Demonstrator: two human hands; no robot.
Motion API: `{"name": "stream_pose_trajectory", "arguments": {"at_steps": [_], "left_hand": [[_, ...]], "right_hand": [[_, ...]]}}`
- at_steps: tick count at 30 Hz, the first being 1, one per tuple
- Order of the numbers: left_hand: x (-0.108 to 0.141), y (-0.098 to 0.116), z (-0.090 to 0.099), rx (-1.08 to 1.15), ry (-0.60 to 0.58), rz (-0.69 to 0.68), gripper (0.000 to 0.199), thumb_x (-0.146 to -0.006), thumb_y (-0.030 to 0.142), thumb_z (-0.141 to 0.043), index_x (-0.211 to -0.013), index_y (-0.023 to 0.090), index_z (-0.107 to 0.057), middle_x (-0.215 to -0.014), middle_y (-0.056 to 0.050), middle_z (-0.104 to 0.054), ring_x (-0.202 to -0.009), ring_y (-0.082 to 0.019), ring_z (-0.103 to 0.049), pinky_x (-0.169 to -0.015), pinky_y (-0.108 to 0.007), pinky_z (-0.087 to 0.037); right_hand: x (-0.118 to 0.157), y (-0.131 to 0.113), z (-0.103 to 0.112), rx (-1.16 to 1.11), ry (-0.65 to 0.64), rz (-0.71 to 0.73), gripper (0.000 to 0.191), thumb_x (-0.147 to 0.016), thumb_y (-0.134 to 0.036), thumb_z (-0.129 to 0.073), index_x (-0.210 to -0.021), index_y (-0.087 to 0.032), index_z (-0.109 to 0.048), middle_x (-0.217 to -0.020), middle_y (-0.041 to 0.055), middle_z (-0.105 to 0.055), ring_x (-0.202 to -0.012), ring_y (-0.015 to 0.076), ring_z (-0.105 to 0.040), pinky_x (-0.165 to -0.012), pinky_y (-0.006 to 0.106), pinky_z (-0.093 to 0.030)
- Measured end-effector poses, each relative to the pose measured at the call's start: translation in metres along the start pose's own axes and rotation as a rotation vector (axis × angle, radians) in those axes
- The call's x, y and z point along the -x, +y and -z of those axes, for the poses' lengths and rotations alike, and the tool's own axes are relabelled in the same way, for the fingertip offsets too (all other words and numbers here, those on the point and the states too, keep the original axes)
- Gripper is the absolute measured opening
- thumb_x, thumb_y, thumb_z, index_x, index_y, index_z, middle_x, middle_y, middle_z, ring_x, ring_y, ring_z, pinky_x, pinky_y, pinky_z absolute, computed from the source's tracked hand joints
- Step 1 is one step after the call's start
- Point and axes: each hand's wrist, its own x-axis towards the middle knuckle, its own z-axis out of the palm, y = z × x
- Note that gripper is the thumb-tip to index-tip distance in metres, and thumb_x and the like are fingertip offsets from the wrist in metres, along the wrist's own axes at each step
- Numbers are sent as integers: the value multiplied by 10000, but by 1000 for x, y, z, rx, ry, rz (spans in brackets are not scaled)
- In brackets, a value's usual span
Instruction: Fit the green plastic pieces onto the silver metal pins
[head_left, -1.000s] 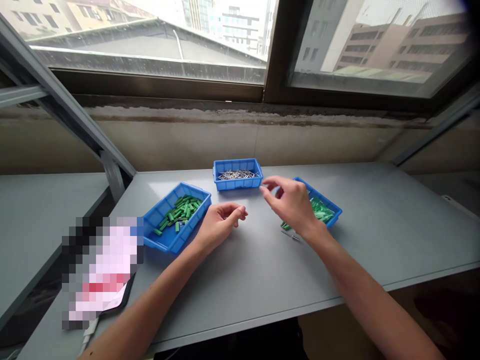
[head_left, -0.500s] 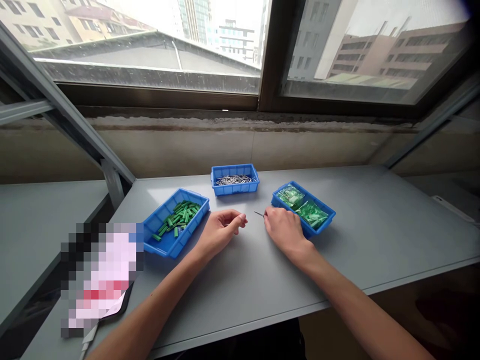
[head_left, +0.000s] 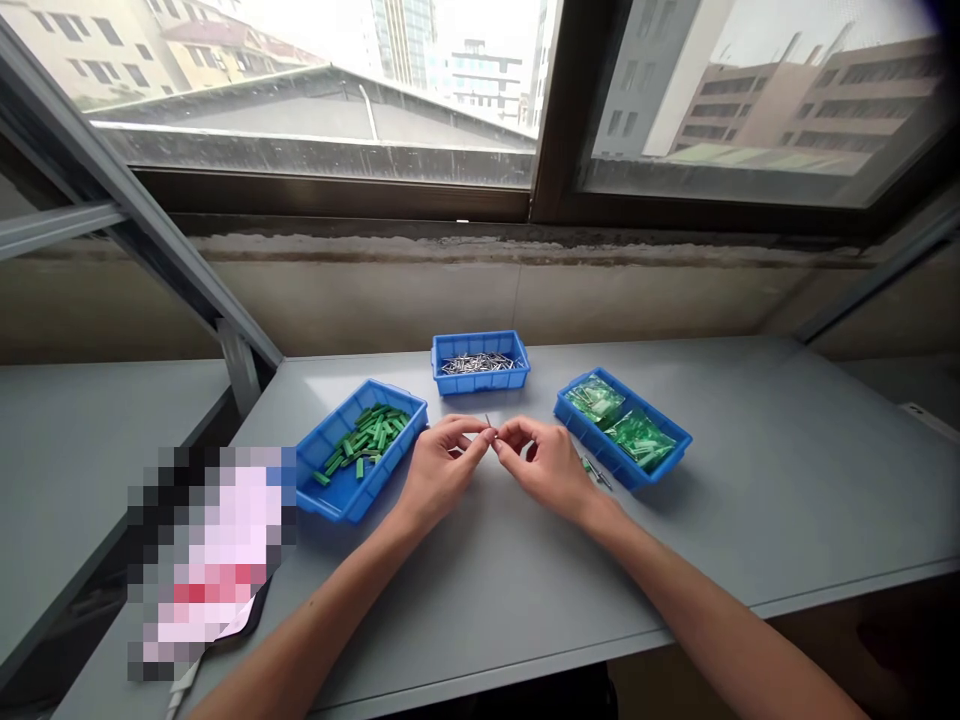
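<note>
My left hand (head_left: 442, 465) and my right hand (head_left: 544, 465) meet over the middle of the table, thumbs and fingers pinched together. A thin metal pin (head_left: 487, 421) sticks up where their fingertips touch; its lower end is hidden by the fingers. Beside my right wrist, a few metal pins (head_left: 598, 473) lie on the table with a small green piece (head_left: 587, 465). To the left is a blue bin (head_left: 319, 505) holding small green blocks (head_left: 371, 432). Behind my hands, another blue bin (head_left: 480, 382) holds many metal pins (head_left: 484, 364).
A third blue bin (head_left: 664, 470) at the right contains clear bags (head_left: 641, 438) with green pieces. A blurred-out phone (head_left: 217, 560) with a white cable (head_left: 180, 680) lies at the left front. Metal frame bars (head_left: 150, 210) rise at the left, and a window wall (head_left: 360, 300) closes the back.
My right hand has moved left from beside the right bin to my left hand, bringing the metal pin. The pins and green piece it covered now show. The view has shifted slightly.
</note>
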Motion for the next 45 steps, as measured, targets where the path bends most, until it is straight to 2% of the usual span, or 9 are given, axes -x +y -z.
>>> {"name": "stream_pose_trajectory", "arguments": {"at_steps": [2, 7, 13, 20, 28, 32, 37, 40, 45], "left_hand": [[-1, 1, 1, 16, -19, 26, 268, -812, 391, -626, -847, 137, -704, -945, -85, -666, -651, -118, -568, -582, -222, -472], [-1, 5, 2, 54, -86, 24, 275, -824, 397, -606, -853, 135, -682, -900, -68, -649, -606, -101, -522, -541, -217, -442], [-1, 6, 2, 60, -136, 15, 269, -831, 393, -588, -818, 139, -675, -834, -55, -638, -623, -110, -522, -541, -210, -419], [0, 8, 3, 65, -157, 36, 263, -823, 388, -599, -858, 141, -686, -867, -74, -669, -658, -126, -554, -558, -210, -438], [1, 12, -1, 90, -240, 47, 267, -802, 397, -621, -801, 140, -689, -726, -31, -631, -585, -106, -510, -521, -205, -400], [0, 9, 2, 79, -155, 83, 298, -793, 433, -628, -823, 141, -681, -662, -17, -603, -563, -110, -510, -509, -211, -411], [-2, 8, 6, 57, -41, 115, 336, -791, 466, -635, -876, 143, -679, -630, -4, -566, -566, -111, -522, -517, -209, -412], [-3, 8, 7, 51, -22, 110, 339, -796, 464, -636, -897, 143, -682, -632, -3, -565, -564, -105, -516, -522, -207, -411], [-3, 8, 7, 50, -36, 76, 318, -814, 439, -627, -940, 155, -696, -660, -11, -580, -568, -102, -509, -516, -204, -414]], "right_hand": [[1, 1, 4, 54, -7, 49, 139, -831, -324, -604, -877, -195, -626, -746, 2, -663, -658, 126, -603, -572, 230, -441], [0, 4, 14, 87, -54, 204, 438, -782, -258, -676, -1192, -232, -524, -995, 33, -641, -780, 139, -595, -670, 266, -478], [-1, 10, 16, 21, -81, 256, 473, -796, -261, -673, -1239, -259, -506, -1034, 32, -629, -771, 130, -591, -633, 251, -490], [0, 6, 17, 12, -100, 265, 468, -787, -264, -684, -1223, -261, -514, -1021, 19, -637, -754, 120, -588, -634, 244, -492], [0, 6, 19, 66, 15, 225, 424, -767, -260, -686, -1153, -253, -511, -960, 15, -648, -738, 136, -606, -629, 263, -498], [-1, 3, 21, 44, 29, 196, 428, -760, -322, -703, -1140, -240, -523, -953, 25, -653, -725, 142, -616, -621, 268, -503], [-2, 1, 22, -13, 91, 144, 169, -888, -303, -540, -1025, -215, -585, -917, 27, -669, -720, 133, -631, -625, 255, -502], [-3, 2, 23, 15, 95, 157, 117, -891, -292, -528, -910, -205, -604, -862, 18, -664, -699, 132, -624, -625, 255, -491], [-4, 4, 23, 10, 108, 120, 106, -887, -287, -530, -899, -204, -595, -815, 6, -650, -690, 127, -622, -599, 238, -476]]}}
